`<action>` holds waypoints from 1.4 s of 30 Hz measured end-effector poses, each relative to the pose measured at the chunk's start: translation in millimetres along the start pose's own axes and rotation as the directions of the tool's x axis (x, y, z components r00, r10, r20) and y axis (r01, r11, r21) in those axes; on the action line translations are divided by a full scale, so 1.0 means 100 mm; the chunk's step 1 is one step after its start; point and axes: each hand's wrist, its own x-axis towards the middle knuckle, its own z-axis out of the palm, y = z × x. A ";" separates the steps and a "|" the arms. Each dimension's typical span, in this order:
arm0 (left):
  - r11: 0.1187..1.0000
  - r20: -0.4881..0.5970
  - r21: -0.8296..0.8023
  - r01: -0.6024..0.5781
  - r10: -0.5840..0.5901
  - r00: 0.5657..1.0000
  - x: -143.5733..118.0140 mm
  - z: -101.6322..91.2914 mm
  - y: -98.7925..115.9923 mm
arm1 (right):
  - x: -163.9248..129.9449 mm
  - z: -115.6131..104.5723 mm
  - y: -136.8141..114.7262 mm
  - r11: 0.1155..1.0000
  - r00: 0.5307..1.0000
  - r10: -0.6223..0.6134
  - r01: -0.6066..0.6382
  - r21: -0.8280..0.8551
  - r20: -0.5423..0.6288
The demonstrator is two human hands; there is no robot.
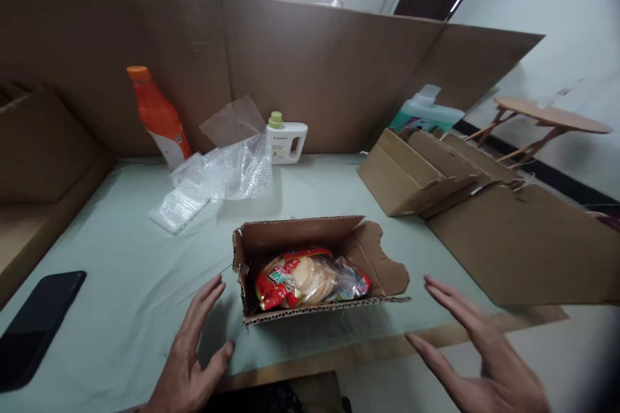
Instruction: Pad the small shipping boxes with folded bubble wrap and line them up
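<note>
Our left hand [194, 352] and right hand [477, 352] hover spread wide and empty, flanking the open cardboard box [310, 268] near the surface's [121, 297] front edge; snack packet [303, 281] lies inside.

A home packing corner; cardboard boxes [426, 174], bubble wrap [213, 184], detergent bottles [285, 140].

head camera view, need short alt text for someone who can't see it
An open cardboard box holding a red snack bag sits on a pale green table, with the left hand and right hand open on either side, not touching it.
</note>
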 end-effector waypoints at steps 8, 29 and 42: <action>0.972 0.009 -0.227 0.063 -0.063 0.998 0.17 0.55 0.03 | 0.17 0.96 0.10 0.862 0.871 0.262 -0.405 0.306 0.415; 0.511 0.025 -0.758 0.405 -0.598 0.801 1.61 0.26 -0.24 | 0.71 1.76 0.67 0.745 0.842 0.465 -0.539 0.393 0.273; 0.136 0.123 -0.940 0.313 -0.720 0.683 2.43 0.18 -0.33 | 0.46 1.70 0.09 0.865 0.908 0.169 -0.323 0.384 0.384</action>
